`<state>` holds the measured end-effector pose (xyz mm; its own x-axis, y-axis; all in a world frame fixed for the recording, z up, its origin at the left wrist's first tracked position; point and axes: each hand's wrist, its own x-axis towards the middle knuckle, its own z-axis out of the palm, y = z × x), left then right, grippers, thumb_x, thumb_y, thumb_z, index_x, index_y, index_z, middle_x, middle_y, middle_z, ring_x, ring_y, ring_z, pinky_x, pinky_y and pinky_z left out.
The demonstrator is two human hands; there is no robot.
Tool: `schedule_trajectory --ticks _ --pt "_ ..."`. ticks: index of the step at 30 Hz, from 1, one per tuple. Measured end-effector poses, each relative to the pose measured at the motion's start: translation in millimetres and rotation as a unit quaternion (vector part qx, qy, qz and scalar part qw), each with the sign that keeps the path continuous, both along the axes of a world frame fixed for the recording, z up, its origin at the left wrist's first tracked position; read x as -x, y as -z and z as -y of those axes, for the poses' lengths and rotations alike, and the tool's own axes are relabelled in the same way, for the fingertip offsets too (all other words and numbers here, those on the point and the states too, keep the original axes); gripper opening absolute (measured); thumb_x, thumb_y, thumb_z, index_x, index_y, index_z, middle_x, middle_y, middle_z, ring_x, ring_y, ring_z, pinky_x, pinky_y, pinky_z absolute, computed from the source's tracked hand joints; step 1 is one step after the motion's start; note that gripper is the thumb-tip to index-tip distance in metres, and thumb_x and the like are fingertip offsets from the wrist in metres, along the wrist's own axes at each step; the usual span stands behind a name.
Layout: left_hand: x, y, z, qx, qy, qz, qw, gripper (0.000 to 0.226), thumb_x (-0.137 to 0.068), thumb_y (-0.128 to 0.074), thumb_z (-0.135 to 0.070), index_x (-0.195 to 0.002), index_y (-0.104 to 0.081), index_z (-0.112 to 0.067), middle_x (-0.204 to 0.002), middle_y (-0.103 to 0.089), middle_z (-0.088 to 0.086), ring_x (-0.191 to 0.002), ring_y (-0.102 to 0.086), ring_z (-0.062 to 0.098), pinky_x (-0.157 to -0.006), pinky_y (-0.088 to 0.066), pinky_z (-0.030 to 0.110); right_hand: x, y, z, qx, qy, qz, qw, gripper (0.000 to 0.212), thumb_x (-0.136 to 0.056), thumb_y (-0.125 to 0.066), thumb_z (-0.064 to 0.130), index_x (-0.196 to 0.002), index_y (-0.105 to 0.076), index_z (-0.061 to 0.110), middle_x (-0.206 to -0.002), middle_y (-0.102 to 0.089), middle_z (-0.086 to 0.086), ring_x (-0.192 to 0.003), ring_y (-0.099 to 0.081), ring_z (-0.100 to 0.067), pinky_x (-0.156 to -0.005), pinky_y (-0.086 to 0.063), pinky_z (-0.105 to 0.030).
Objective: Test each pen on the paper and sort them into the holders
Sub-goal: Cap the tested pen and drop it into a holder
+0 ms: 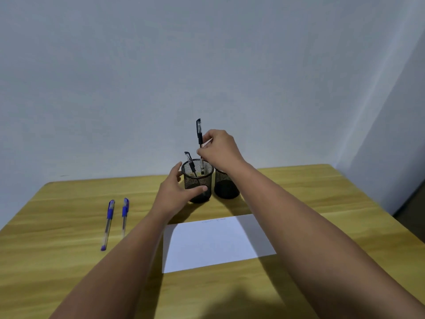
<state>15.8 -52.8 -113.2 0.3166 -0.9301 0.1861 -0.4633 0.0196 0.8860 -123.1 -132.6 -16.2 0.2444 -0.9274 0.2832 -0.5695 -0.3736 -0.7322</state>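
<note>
Two black mesh holders stand side by side; over the left holder [198, 180], steadied by the left hand [176, 194], the right hand [218, 149] pinches a capped black pen [199, 134] upright, tip already inside.

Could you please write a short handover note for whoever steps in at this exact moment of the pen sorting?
Right hand: pinches a black-capped pen upright, its tip inside the left mesh holder.
Left hand: fingers curled round the left mesh holder, steadying it.
Left mesh holder: one black pen already leans inside.
Right mesh holder: no pen visible in it.
Paper: faint marks near its far edge.
Done: seemingly two black pens tested, one stored, one going in.
Left: release the held pen, then test and sort the two blue pens lying on the table to the left.
</note>
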Motion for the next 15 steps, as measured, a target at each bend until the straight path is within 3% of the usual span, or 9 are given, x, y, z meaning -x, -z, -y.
schedule_trajectory --ticks 3,6,8,12,15 --pt "4.3 3.8 4.2 0.017 -0.001 -0.005 1.0 0.071 -0.069 -0.093 -0.03 -0.131 -0.058 -0.025 -0.114 -0.07 -0.011 -0.097 -0.063 -0.015 -0.087 -0.055 0.017 -6.5 9.2 -0.2 0.003 0.02 -0.054 0.998 0.025 -0.088 -0.078 0.02 -0.113 -0.074 0.021 -0.108 -0.078 -0.005 -0.104 -0.073 -0.028 -0.082 -0.053 -0.03" --pt "4.1 7.0 6.6 0.025 0.001 -0.007 1.0 0.062 -0.071 -0.091 -0.024 -0.125 -0.062 -0.022 -0.11 -0.071 -0.009 -0.085 -0.062 -0.02 -0.069 -0.048 0.004 -9.1 16.8 -4.6 0.011 0.035 -0.103 0.994 0.034 -0.091 -0.075 0.017 -0.125 -0.073 0.018 -0.124 -0.075 -0.009 -0.115 -0.069 -0.032 -0.084 -0.048 -0.031" --pt "3.2 8.0 5.6 0.023 0.0 -0.003 1.0 0.062 -0.07 -0.091 -0.026 -0.125 -0.062 -0.024 -0.111 -0.071 -0.011 -0.087 -0.064 -0.017 -0.073 -0.05 0.008 -10.8 21.0 -8.7 0.013 0.034 -0.124 0.992 0.034 -0.092 -0.072 0.014 -0.126 -0.072 0.017 -0.126 -0.073 -0.011 -0.117 -0.068 -0.034 -0.09 -0.053 -0.036" --pt "2.0 5.8 1.6 0.011 0.002 0.005 1.0 0.064 -0.07 -0.091 -0.03 -0.127 -0.061 -0.026 -0.12 -0.07 -0.006 -0.094 -0.067 -0.003 -0.086 -0.057 0.029 -11.6 19.7 -18.6 0.018 0.035 -0.131 0.991 0.036 -0.091 -0.066 0.009 -0.125 -0.074 0.019 -0.123 -0.075 -0.008 -0.115 -0.07 -0.033 -0.091 -0.056 -0.037" --pt "-1.5 -3.2 -6.9 -0.007 0.002 0.047 0.999 0.083 -0.07 -0.091 -0.035 -0.143 -0.052 -0.026 -0.131 -0.065 -0.006 -0.104 -0.067 0.01 -0.093 -0.056 0.037 -8.2 9.4 -27.2 0.026 0.031 -0.12 0.992 0.033 -0.093 -0.068 0.012 -0.124 -0.075 0.019 -0.123 -0.076 -0.006 -0.112 -0.07 -0.031 -0.088 -0.057 -0.035"
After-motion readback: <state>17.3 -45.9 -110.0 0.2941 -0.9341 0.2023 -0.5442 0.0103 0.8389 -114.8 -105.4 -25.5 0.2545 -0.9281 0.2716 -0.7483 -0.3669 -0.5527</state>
